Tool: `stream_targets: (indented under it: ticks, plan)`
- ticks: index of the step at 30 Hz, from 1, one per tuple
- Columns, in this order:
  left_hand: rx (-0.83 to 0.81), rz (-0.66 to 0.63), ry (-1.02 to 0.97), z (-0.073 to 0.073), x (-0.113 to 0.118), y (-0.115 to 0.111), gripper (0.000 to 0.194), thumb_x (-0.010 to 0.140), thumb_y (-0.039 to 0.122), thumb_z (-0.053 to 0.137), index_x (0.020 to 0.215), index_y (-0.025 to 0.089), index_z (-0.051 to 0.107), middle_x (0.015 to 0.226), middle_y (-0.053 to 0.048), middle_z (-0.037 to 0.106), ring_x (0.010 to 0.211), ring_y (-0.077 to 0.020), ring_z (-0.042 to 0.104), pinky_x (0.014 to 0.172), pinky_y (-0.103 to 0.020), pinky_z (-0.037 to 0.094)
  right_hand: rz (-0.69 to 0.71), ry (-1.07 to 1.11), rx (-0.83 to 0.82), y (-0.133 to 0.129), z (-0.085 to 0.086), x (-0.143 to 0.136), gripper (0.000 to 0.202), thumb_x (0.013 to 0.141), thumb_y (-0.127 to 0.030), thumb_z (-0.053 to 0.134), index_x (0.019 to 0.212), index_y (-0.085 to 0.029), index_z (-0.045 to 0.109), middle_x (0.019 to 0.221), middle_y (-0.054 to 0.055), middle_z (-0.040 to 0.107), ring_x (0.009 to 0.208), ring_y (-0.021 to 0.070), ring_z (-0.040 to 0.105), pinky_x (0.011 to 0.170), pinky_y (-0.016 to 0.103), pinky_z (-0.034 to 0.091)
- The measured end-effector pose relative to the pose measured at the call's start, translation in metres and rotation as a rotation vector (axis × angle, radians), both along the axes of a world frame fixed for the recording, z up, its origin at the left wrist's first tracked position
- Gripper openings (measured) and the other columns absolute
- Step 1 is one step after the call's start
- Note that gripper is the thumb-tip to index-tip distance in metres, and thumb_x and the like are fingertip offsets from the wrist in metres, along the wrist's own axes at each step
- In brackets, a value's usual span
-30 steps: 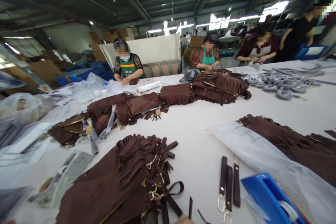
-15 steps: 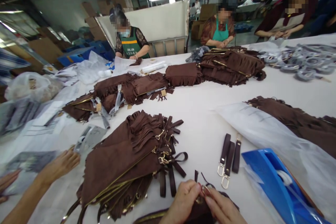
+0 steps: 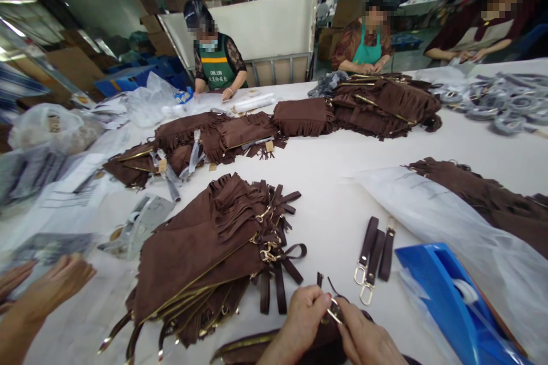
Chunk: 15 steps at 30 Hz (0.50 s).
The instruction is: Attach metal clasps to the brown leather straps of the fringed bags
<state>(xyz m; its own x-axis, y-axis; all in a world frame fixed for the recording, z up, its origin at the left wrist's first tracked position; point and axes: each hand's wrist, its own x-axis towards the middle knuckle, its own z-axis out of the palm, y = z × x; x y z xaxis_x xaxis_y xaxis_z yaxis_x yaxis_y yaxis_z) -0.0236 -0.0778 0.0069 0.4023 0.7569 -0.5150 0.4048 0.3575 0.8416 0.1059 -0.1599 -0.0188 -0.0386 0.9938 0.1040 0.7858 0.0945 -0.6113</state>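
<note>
Brown suede bag (image 3: 295,348) lies at six o'clock; your left hand (image 3: 299,319) and right hand (image 3: 363,336) pinch its gold clasp (image 3: 334,312). Finished stack (image 3: 205,256) at ten o'clock; three straps (image 3: 374,254) at two o'clock remain unattached.

Stack of fringed bags (image 3: 201,256) lay on the table (image 3: 329,177) at centre. Loose straps (image 3: 374,256) sat at its 3 o'clock; tape dispenser (image 3: 445,302) at 4 o'clock; further bag piles (image 3: 240,134) at 12 o'clock; plastic sleeve (image 3: 436,222) at 2 o'clock.

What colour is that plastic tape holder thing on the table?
The plastic tape dispenser is bright blue, seen clearly in the head view at lower right.
</note>
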Motion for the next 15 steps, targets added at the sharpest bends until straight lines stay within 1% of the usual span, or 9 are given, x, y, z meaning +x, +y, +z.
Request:
stream_targets:
  ticks: [2,5,7,9,10,12,14,15]
  plan:
    - [-0.002,0.006,0.008,0.000,0.002,-0.001,0.034,0.069,0.047,0.043,0.050,0.019,0.039,0.049,0.006,0.032,0.054,-0.0104,0.031,0.052,-0.026,0.023,0.007,-0.090,0.027,0.001,-0.007,-0.003,0.027,0.085,-0.018,0.028,0.108,-0.021,0.043,0.079,0.005,0.065,0.060,0.0179,0.065,0.049,0.026,0.048]
    - [0.006,0.014,0.012,0.002,0.001,-0.001,0.035,0.071,0.048,0.040,0.051,0.019,0.037,0.051,0.006,0.030,0.055,-0.0101,0.030,0.053,-0.026,0.023,0.007,-0.141,0.036,0.006,-0.008,-0.006,0.021,0.086,-0.019,0.030,0.100,-0.020,0.045,0.072,0.004,0.065,0.055,0.0174,0.064,0.048,0.026,0.046]
    - [0.002,0.007,-0.003,0.005,-0.002,0.000,0.037,0.073,0.050,0.036,0.053,0.020,0.036,0.053,0.006,0.030,0.055,-0.0101,0.031,0.053,-0.026,0.025,-0.007,-0.113,0.035,0.008,-0.005,-0.005,0.019,0.087,-0.022,0.031,0.098,-0.020,0.046,0.071,0.004,0.065,0.054,0.0173,0.063,0.048,0.027,0.046]
    - [0.006,-0.026,-0.042,0.011,-0.007,0.000,0.036,0.075,0.049,0.036,0.056,0.019,0.041,0.055,0.005,0.035,0.058,-0.0106,0.035,0.055,-0.025,0.028,-0.027,-0.051,0.007,0.008,-0.001,0.000,0.019,0.087,-0.024,0.031,0.098,-0.020,0.046,0.072,0.004,0.066,0.055,0.0173,0.064,0.050,0.027,0.046]
    - [0.013,-0.053,-0.056,0.014,-0.009,0.000,0.032,0.074,0.046,0.041,0.059,0.018,0.045,0.058,0.005,0.039,0.060,-0.0109,0.037,0.056,-0.025,0.029,-0.034,-0.016,-0.027,0.006,0.000,0.003,0.019,0.087,-0.024,0.032,0.099,-0.021,0.046,0.072,0.003,0.066,0.057,0.0174,0.064,0.051,0.026,0.047]
    - [0.054,-0.113,-0.025,0.020,-0.013,-0.002,0.018,0.065,0.035,0.055,0.067,0.017,0.053,0.066,0.004,0.046,0.066,-0.0115,0.042,0.060,-0.024,0.031,-0.050,0.040,-0.113,0.003,0.001,0.010,0.018,0.087,-0.026,0.034,0.099,-0.021,0.046,0.072,0.003,0.067,0.061,0.0174,0.065,0.052,0.025,0.047]
    - [0.111,-0.162,0.089,0.023,-0.012,-0.005,0.015,0.058,0.025,0.060,0.072,0.019,0.057,0.072,0.004,0.049,0.071,-0.0123,0.046,0.064,-0.024,0.032,-0.071,0.081,-0.182,-0.001,0.000,0.015,0.019,0.087,-0.026,0.033,0.098,-0.022,0.048,0.070,0.002,0.066,0.063,0.0173,0.065,0.053,0.025,0.047]
    - [0.139,-0.180,0.155,0.024,-0.010,-0.006,0.014,0.058,0.023,0.059,0.072,0.020,0.057,0.074,0.003,0.050,0.072,-0.0128,0.047,0.065,-0.024,0.033,-0.079,0.104,-0.200,-0.002,0.000,0.016,0.020,0.087,-0.027,0.032,0.096,-0.022,0.048,0.070,0.003,0.066,0.063,0.0174,0.064,0.055,0.026,0.047]
